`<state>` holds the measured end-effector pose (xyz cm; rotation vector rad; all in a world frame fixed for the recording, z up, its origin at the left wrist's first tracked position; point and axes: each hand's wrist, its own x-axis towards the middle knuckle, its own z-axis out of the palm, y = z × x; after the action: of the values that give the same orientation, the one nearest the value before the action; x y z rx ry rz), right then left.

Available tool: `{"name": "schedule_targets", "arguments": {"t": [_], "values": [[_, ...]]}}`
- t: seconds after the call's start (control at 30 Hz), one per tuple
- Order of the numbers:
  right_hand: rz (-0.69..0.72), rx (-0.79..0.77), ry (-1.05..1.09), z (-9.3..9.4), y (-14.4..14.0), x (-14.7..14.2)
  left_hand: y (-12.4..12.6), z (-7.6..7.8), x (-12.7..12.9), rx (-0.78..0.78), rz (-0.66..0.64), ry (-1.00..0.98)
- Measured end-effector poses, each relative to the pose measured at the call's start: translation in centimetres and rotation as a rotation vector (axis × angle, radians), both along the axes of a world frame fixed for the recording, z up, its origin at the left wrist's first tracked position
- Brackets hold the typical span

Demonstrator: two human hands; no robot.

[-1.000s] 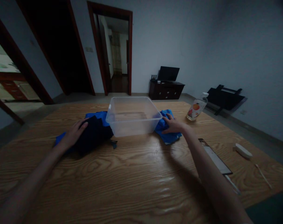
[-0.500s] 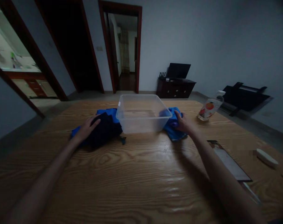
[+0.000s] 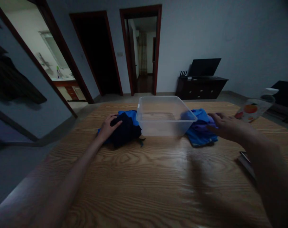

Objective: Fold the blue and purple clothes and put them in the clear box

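Note:
A clear plastic tub stands on a wooden table with blue cloth under and beside it. My left hand lies flat on a dark navy garment left of the tub, fingers spread. To the right of the tub my right hand is raised just above the table, fingers curled around a purple-blue piece of cloth that lies on the blue fabric.
A bottle with an orange fruit label stands at the far right. A dark flat object lies near my right forearm. Beyond the table are doorways and a dark cabinet with a screen.
The view has turned left. My right hand has lifted from the blue cloth and drawn right, away from the tub, with the purple-blue piece. My left hand stays on the dark garment.

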<state>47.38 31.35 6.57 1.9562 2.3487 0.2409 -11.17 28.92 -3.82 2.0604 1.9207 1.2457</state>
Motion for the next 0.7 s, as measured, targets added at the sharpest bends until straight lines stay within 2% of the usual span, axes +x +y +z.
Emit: {"name": "schedule_targets", "arguments": {"t": [0.1, 0.2, 0.37, 0.47, 0.53, 0.6, 0.7], "values": [[-0.019, 0.050, -0.066, 2.4, -2.5, -1.3, -1.0, 2.4, 0.7, -0.005, 0.028, 0.018], [0.037, 0.136, -0.085, 3.7, -4.5, -2.6, -2.5, 5.4, 2.0, -0.051, 0.014, -0.012], [0.142, 0.111, -0.011, 4.7, -6.3, -4.2, -5.4, 10.0, 5.2, -0.175, -0.162, -0.087], [0.330, 0.029, 0.118, 4.4, -7.2, -5.4, -7.3, 11.9, 7.3, -0.263, -0.278, -0.161], [0.504, -0.010, 0.209, 3.6, -7.9, -6.2, -8.6, 12.9, 8.9, -0.355, -0.403, -0.213], [0.639, -0.031, 0.277, 2.6, -8.5, -7.0, -9.8, 13.5, 10.5, -0.530, -0.631, -0.226], [0.712, -0.085, 0.302, 1.2, -9.1, -7.9, -11.0, 13.2, 12.8, -0.862, -0.988, -0.107]]}}
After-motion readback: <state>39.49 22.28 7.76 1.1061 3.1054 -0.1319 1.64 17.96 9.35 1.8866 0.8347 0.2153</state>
